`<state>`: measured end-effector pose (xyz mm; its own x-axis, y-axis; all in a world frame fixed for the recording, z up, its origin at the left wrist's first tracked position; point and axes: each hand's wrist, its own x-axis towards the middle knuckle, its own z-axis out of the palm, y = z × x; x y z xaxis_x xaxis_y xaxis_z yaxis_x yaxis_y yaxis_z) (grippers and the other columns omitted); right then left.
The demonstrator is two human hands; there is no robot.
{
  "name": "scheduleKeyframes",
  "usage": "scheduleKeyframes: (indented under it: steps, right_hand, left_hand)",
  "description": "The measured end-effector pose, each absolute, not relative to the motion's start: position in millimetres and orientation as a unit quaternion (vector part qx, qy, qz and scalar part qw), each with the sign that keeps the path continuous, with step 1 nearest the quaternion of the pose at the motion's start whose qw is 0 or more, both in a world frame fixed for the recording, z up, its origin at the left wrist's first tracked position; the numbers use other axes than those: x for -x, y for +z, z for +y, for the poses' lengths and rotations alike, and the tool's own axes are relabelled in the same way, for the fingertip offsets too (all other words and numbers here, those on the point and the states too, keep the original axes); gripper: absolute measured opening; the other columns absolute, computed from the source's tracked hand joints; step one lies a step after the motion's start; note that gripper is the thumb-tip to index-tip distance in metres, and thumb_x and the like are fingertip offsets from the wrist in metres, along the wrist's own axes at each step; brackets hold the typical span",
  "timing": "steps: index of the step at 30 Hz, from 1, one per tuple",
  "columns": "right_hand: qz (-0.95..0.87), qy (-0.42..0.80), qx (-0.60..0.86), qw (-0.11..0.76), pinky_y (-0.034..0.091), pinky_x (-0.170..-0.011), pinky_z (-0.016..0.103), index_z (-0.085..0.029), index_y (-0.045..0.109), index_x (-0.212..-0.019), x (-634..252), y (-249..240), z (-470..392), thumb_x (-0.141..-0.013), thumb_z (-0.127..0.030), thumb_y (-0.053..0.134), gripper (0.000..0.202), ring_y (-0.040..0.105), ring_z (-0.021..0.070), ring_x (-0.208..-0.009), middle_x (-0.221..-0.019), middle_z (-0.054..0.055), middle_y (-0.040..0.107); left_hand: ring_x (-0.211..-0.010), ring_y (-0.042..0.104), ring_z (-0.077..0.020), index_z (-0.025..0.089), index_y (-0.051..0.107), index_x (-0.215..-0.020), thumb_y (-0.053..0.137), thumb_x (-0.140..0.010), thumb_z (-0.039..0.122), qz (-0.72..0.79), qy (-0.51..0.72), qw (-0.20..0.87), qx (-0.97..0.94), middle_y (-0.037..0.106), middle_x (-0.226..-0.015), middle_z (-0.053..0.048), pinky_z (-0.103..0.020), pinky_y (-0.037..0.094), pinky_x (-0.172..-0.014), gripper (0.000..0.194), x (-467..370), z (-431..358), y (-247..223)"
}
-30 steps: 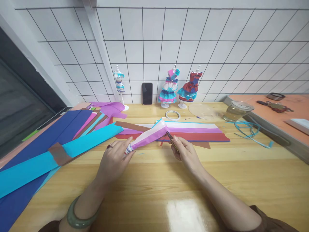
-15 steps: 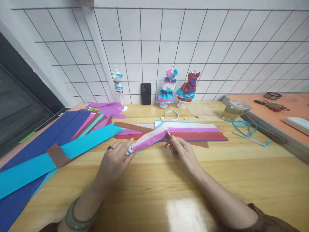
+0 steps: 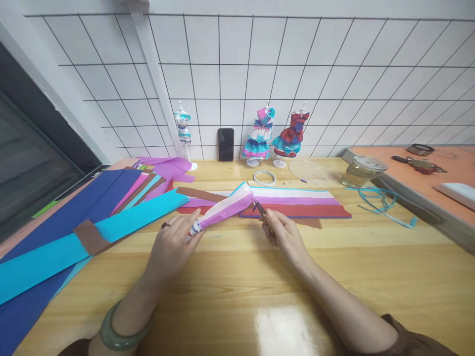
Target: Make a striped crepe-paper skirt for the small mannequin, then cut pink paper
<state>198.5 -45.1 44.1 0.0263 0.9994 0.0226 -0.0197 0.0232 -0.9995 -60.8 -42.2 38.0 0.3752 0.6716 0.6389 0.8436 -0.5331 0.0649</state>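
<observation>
Head view. The left hand (image 3: 174, 240) pinches the narrow, gathered end of a paper strip (image 3: 228, 206); the right hand (image 3: 280, 228) grips a slim dark tool (image 3: 263, 212), its exact kind unclear. From the left-hand pinch, the strip's long axis runs rightward and obliquely away. Its free end lies nearer the right hand, just beyond and to the left of those fingers; the tool's tip is at its edge, though contact cannot be confirmed. The strip is banded lengthwise, pale pink on the far side and purple on the near, flaring from its base. Beside the left fingertips, a patterned white piece (image 3: 195, 227) surrounds or adjoins that base; which, cannot be told.
</observation>
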Motion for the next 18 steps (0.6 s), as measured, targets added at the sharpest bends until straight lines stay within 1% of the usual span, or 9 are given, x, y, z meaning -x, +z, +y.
scheduleKeyframes:
  steps: [10,15,18]
  right_hand:
    - [-0.514,0.478,0.51,0.497,0.019,-0.041,0.021,-0.018,0.045,-0.067,-199.5,43.9,-45.2,-0.081,-0.058,0.048,0.042,0.028,0.0067,-0.043,-0.051,-0.006,0.035]
    - [-0.513,0.485,0.499,0.502,0.018,-0.041,0.022,-0.018,0.05,-0.074,-201.7,41.0,-44.2,-0.081,-0.059,0.047,0.042,0.026,0.0074,-0.044,-0.052,-0.007,0.032]
    - [-0.546,0.463,0.494,0.493,0.022,-0.044,0.022,-0.018,0.051,-0.074,-201.8,41.5,-45.9,-0.079,-0.056,0.051,0.038,0.029,0.0082,-0.048,-0.056,-0.006,0.034]
  left_hand:
    - [-0.096,0.059,-0.0244,0.014,0.046,-0.123,0.055,-0.084,0.025,-0.465,-0.327,0.152,0.808,0.064,-0.1,-0.011,-0.037,0.045,-0.083,0.042,60.7,-41.7,39.4]
    - [-0.098,0.057,-0.0248,0.013,0.047,-0.123,0.056,-0.084,0.025,-0.47,-0.328,0.15,0.806,0.064,-0.1,-0.012,-0.037,0.044,-0.085,0.042,59.5,-42.1,39.7]
    - [-0.098,0.057,-0.0248,0.014,0.047,-0.123,0.055,-0.084,0.025,-0.478,-0.336,0.142,0.799,0.063,-0.1,-0.011,-0.038,0.044,-0.085,0.041,58.1,-43.0,41.6]
